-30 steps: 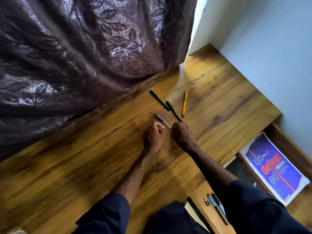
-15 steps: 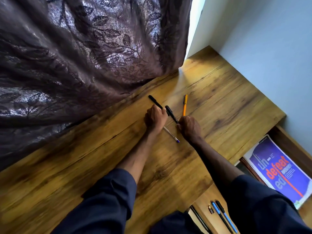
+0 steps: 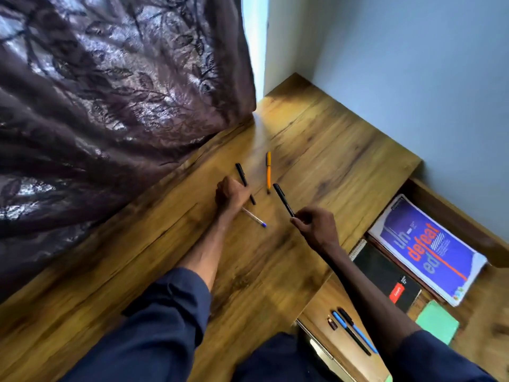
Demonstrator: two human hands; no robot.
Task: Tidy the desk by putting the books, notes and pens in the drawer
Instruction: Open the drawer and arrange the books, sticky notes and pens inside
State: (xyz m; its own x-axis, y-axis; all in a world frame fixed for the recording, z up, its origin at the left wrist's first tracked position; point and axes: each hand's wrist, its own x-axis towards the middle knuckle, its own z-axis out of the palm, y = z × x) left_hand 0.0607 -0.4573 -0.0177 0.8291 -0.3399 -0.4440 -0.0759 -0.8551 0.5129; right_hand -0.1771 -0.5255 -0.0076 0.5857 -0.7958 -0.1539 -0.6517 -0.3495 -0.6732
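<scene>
Right hand (image 3: 314,227) is pinched on the near end of a black pen (image 3: 283,200), lifted clear of the surface (image 3: 330,150); long axis runs near-right to far-left, free end pointing far-left and up. Left hand (image 3: 232,194) is closed on a clear pen with a blue tip (image 3: 254,218), tip pointing near-right, barrel just off or touching the wood, cannot be told which. The same hand is laid over a second black pen (image 3: 242,175), which lies on the surface with its axis near-to-far, slightly tilted; whether it is actually gripped cannot be told. An orange pen (image 3: 268,172) lies untouched just right of it, axis almost straight near-far.

Drawer (image 3: 454,205) is open at near right: a purple book (image 3: 424,249), a black notebook (image 3: 385,279) and a green pad (image 3: 438,321) are already in it. Two pens, black and blue (image 3: 355,332), lie in the pen tray nearer the body.

Handling, as judged: pens are light, stiff, smooth and prone to rolling. A pinch mid-barrel is steadier than at the end; several can be gathered parallel in one fist. The orange pen is best taken at mid-barrel from above.
</scene>
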